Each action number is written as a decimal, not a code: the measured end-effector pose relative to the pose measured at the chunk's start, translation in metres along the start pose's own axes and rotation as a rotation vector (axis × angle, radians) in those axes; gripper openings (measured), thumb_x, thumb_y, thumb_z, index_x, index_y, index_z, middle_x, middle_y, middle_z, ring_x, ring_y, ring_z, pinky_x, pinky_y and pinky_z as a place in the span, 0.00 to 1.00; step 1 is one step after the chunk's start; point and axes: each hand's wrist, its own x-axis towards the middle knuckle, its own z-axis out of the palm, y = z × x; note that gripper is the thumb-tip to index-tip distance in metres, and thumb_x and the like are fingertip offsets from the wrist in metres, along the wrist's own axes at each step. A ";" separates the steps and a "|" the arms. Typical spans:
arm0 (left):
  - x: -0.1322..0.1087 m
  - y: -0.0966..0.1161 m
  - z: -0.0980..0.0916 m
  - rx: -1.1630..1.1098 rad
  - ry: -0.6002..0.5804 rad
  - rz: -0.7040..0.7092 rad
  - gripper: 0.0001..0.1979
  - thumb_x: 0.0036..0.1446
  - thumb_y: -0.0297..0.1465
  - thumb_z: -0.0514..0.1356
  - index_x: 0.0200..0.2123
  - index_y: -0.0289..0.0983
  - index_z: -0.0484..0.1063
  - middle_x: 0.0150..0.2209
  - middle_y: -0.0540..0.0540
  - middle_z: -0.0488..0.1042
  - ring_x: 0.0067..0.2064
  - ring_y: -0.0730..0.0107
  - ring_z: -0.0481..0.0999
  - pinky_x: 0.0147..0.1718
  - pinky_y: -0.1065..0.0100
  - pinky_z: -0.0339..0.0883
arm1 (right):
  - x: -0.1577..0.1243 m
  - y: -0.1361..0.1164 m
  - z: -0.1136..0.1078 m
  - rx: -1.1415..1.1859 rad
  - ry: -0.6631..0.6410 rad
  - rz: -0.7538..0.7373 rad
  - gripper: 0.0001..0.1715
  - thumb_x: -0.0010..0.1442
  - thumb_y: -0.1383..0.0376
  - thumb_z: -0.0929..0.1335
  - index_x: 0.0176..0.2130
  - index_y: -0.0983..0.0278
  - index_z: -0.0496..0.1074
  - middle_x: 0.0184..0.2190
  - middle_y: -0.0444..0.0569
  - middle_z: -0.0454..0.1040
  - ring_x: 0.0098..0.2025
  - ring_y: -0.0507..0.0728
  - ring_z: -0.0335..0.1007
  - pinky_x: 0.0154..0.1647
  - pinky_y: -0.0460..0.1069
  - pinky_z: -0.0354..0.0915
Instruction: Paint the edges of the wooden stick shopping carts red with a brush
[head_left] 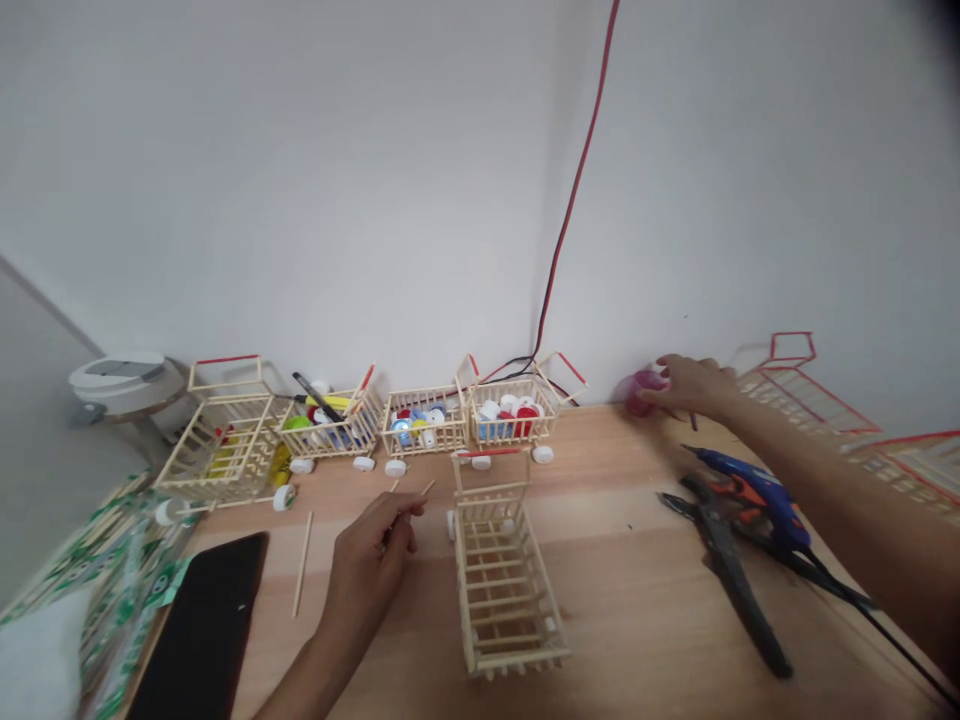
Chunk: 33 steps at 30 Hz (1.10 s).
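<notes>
My left hand (377, 545) is closed, with a thin wooden stick (428, 488) poking out beyond its fingers. Just right of it stands a small cart made of wooden sticks (504, 580), with a red-topped handle and white wheels. Back by the wall, my right hand (694, 385) is closed on the side of a small pink cup (642, 393); both are a little blurred. A short dark rod shows under that hand, partly hidden. Nearer me lie a blue glue gun (757, 490) and black-handled pliers (731, 575).
Along the wall stand several stick carts (330, 425), some holding bottle caps (510, 415). Red carts (817, 395) stand at right. A phone (202, 620), a loose stick (302, 565), stick packets (112, 590) and a white round device (126, 380) are at left. A red-black cable (574, 190) hangs down.
</notes>
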 end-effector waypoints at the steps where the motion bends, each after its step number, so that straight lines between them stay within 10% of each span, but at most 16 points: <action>1: 0.000 0.000 0.000 0.001 -0.004 0.000 0.13 0.59 0.25 0.51 0.40 0.39 0.75 0.32 0.52 0.77 0.25 0.76 0.73 0.27 0.74 0.66 | -0.003 -0.006 -0.004 -0.002 -0.018 -0.021 0.30 0.61 0.50 0.64 0.57 0.63 0.64 0.53 0.53 0.67 0.53 0.59 0.65 0.55 0.62 0.62; 15: 0.001 0.002 -0.001 0.018 -0.002 -0.029 0.13 0.59 0.26 0.51 0.39 0.39 0.75 0.32 0.50 0.78 0.24 0.74 0.73 0.26 0.72 0.67 | -0.046 -0.099 -0.014 0.038 -0.023 -0.379 0.41 0.55 0.44 0.65 0.58 0.64 0.61 0.52 0.56 0.68 0.53 0.62 0.63 0.54 0.61 0.59; 33: 0.001 0.002 0.000 0.003 -0.034 -0.026 0.14 0.58 0.25 0.51 0.39 0.39 0.75 0.33 0.50 0.77 0.25 0.74 0.73 0.27 0.73 0.67 | -0.048 -0.120 -0.019 -0.054 -0.002 -0.434 0.27 0.60 0.48 0.64 0.50 0.64 0.68 0.46 0.51 0.71 0.48 0.56 0.67 0.51 0.58 0.65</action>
